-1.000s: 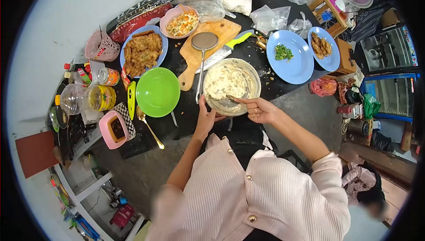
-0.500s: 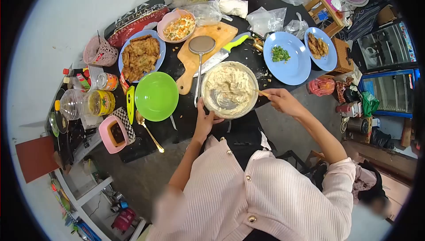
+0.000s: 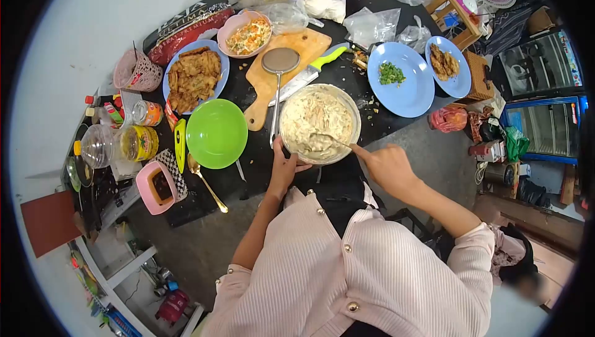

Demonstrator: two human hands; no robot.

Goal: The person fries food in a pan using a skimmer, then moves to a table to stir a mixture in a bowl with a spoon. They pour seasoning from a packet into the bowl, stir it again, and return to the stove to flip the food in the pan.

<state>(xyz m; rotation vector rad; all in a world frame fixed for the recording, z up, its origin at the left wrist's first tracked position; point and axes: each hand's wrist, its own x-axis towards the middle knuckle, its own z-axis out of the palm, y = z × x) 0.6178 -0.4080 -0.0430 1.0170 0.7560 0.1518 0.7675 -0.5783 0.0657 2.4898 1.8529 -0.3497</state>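
Observation:
A clear bowl of thick, pale batter [image 3: 316,114] stands at the table's near edge. My left hand [image 3: 285,166] grips the bowl's lower left rim, thumb up along its side. In my right hand [image 3: 387,166] is the handle of a spoon [image 3: 338,143], whose head lies in the batter near the bowl's front. Left of the bowl, a ladle with a flat round head [image 3: 280,61] rests across a wooden cutting board [image 3: 257,111]. A knife with a green handle [image 3: 327,58] lies behind the bowl.
At left are a green bowl [image 3: 217,132], a gold spoon [image 3: 207,185], a pink container of dark sauce [image 3: 155,185] and a plate of fried pieces [image 3: 195,80]. A bowl of shredded vegetables [image 3: 248,35] sits behind. Blue plates [image 3: 406,98] hold chopped greens and fried food at right.
My right hand has moved left and down, bringing the spoon from the bowl's right rim to its front. The batter's surface has shifted. My left hand stays on the bowl.

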